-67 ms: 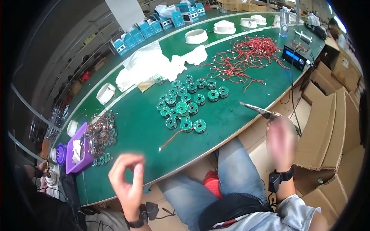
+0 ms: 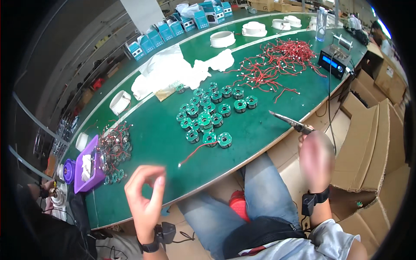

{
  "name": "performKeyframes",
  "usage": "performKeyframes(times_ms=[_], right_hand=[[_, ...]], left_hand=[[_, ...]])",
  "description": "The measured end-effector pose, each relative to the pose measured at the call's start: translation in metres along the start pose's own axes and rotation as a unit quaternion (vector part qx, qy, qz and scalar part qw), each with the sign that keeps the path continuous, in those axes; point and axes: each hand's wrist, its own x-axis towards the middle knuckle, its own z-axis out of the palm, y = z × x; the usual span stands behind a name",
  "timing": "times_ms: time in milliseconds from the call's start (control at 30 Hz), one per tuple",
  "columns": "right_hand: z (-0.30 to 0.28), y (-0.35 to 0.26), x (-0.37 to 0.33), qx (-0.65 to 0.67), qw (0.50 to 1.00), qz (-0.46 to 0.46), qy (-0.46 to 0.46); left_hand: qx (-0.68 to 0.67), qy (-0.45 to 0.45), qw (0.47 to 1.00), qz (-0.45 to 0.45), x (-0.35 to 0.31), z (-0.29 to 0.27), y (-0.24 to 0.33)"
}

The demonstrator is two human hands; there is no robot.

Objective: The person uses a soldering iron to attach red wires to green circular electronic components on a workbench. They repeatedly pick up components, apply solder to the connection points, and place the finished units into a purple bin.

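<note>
Two hands, lower frame: the right hand (image 2: 317, 158), blurred, grips a soldering iron (image 2: 289, 121), handle partly hidden, right of centre; the left hand (image 2: 145, 195) curls loosely, tips blurred. Centrally, stacked green coil boards (image 2: 204, 125) hide others.

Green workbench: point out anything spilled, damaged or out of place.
Nothing on the green workbench looks clearly spilled or damaged. One mild oddity: a single red wire trails leftward from the front ring-shaped parts, apart from the loose, tangled heap of red wires farther back.
</note>
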Motion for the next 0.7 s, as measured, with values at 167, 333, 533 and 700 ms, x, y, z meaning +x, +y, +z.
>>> performKeyframes(times_ms=[167,333,533,700], right_hand=[[0.0,0.01,0.003,-0.037,0.999,0.003,0.003],[0.001,0.016,0.01,-0.04,0.995,-0.028,-0.089],[-0.001,0.006,0.013,-0.006,0.996,-0.002,-0.083],[-0.004,0.0,0.019,-0.049,0.995,-0.056,-0.073]], left_hand=[[0.115,0.009,0.993,-0.038,-0.024,0.024,-0.025],[0.23,0.111,0.967,0.024,-0.047,0.043,-0.044],[0.233,0.11,0.966,0.013,-0.05,0.041,-0.048],[0.158,0.087,0.984,0.007,-0.046,0.037,-0.041]])
